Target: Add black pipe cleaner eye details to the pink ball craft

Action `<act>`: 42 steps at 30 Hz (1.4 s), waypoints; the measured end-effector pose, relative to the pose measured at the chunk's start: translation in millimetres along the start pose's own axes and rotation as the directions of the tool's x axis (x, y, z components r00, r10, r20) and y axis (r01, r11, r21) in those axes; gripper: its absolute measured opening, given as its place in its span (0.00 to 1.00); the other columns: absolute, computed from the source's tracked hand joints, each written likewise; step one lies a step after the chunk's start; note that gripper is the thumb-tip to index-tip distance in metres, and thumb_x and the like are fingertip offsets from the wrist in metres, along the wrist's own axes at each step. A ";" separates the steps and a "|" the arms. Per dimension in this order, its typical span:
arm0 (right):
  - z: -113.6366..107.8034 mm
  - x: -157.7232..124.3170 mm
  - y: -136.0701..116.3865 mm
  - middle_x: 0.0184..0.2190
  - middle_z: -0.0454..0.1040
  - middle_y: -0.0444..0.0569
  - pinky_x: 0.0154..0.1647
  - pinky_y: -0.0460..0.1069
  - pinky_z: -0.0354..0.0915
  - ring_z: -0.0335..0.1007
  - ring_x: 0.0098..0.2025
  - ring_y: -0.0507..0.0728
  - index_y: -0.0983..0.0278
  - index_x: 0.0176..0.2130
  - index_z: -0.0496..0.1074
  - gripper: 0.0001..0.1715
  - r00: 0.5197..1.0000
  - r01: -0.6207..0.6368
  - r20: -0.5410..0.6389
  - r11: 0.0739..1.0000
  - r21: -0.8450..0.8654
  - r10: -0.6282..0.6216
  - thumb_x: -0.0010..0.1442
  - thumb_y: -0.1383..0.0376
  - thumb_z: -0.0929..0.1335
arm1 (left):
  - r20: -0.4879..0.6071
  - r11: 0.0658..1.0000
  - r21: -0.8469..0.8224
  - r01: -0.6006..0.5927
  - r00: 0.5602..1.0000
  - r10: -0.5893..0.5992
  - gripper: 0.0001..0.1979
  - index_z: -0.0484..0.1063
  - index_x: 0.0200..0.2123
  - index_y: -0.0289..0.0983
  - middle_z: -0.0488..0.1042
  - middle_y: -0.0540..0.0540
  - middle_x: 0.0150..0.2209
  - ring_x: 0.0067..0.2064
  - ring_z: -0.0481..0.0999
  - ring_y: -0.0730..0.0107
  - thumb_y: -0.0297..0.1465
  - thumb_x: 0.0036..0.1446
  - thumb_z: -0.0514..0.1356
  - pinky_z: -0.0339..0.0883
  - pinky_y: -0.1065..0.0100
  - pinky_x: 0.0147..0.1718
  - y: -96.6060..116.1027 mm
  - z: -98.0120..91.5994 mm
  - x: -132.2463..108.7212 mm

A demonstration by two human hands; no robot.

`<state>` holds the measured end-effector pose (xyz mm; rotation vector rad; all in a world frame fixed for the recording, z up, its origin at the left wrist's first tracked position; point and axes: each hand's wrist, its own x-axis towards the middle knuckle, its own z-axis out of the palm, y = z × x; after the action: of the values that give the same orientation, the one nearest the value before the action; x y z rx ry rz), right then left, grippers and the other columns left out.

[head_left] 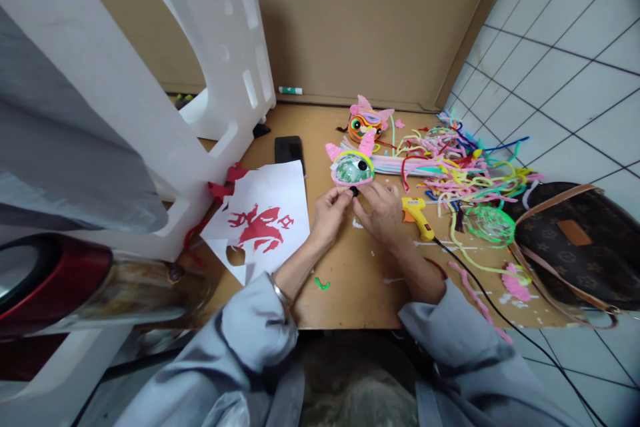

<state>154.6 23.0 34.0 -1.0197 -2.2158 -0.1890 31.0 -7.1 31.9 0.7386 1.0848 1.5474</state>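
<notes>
A pipe-cleaner animal head (353,170) with a clear dome, pink ears, a yellow rim and one black eye lies at the middle of the table. Just below its pink lower edge is a small black round piece (354,191), pinched by the fingertips of my left hand (329,213). My right hand (383,212) is curled close by, its fingertips at the head's lower edge and beside the black piece. Exactly what the right fingers grip is partly hidden. Right of that hand lies a yellow hot glue gun (423,219).
A finished-looking orange animal head (367,125) sits behind. Many loose pipe cleaners (450,167) and a green mesh dome (490,225) spread rightward, near a brown handbag (580,247). Left are paper with red cut-outs (295,260), a black phone (289,150) and a white plastic frame (225,53).
</notes>
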 end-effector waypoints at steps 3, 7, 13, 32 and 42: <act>-1.2 1.4 -0.3 0.38 0.75 0.53 0.42 0.52 0.54 0.67 0.41 0.58 0.65 0.41 0.73 0.11 1.000 0.021 0.022 1.000 0.022 -0.021 0.62 0.64 0.63 | 0.063 1.000 -0.001 -0.006 0.998 0.006 0.19 0.65 0.19 0.35 0.59 0.55 0.16 0.18 0.54 0.81 0.43 0.46 0.66 0.45 0.74 0.18 4.2 -3.1 1.8; -2.1 3.1 -1.5 0.39 0.76 0.53 0.42 0.52 0.56 0.68 0.42 0.58 0.64 0.40 0.73 0.10 0.996 0.041 0.068 0.992 0.118 -0.049 0.62 0.66 0.63 | 0.130 0.999 0.032 0.005 0.992 -0.010 0.24 0.63 0.17 0.35 0.57 0.55 0.15 0.17 0.52 0.83 0.46 0.41 0.69 0.43 0.74 0.18 8.8 -7.3 4.6; 2.0 2.1 0.6 0.42 0.76 0.55 0.43 0.53 0.62 0.70 0.43 0.59 0.65 0.49 0.70 0.16 0.999 -0.012 0.052 0.960 0.280 -0.002 0.62 0.64 0.63 | 0.107 1.000 0.012 -0.018 0.994 0.016 0.21 0.67 0.18 0.34 0.58 0.55 0.16 0.19 0.52 0.82 0.44 0.41 0.69 0.45 0.73 0.19 10.5 -8.2 6.2; 1.7 -7.6 -17.3 0.31 0.76 0.53 0.37 0.51 0.58 0.66 0.32 0.57 0.65 0.34 0.72 0.17 0.996 0.084 0.035 0.992 0.093 -0.088 0.64 0.70 0.56 | -0.088 0.989 -0.141 -0.035 0.996 0.023 0.18 0.64 0.17 0.35 0.59 0.55 0.15 0.19 0.54 0.82 0.36 0.44 0.69 0.48 0.74 0.20 5.3 -5.1 6.7; 6.6 -8.1 -18.7 0.28 0.75 0.47 0.32 0.48 0.61 0.70 0.29 0.55 0.62 0.38 0.72 0.13 0.987 -0.157 0.009 0.938 0.308 0.162 0.65 0.65 0.59 | -0.017 0.933 -0.344 0.105 0.993 -0.118 0.18 0.65 0.21 0.33 0.61 0.56 0.16 0.18 0.56 0.85 0.34 0.42 0.72 0.49 0.79 0.18 5.2 -5.6 10.0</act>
<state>141.4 7.8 26.6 -1.0108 -2.0528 0.2148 21.4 0.9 33.6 0.4033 0.8367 1.6021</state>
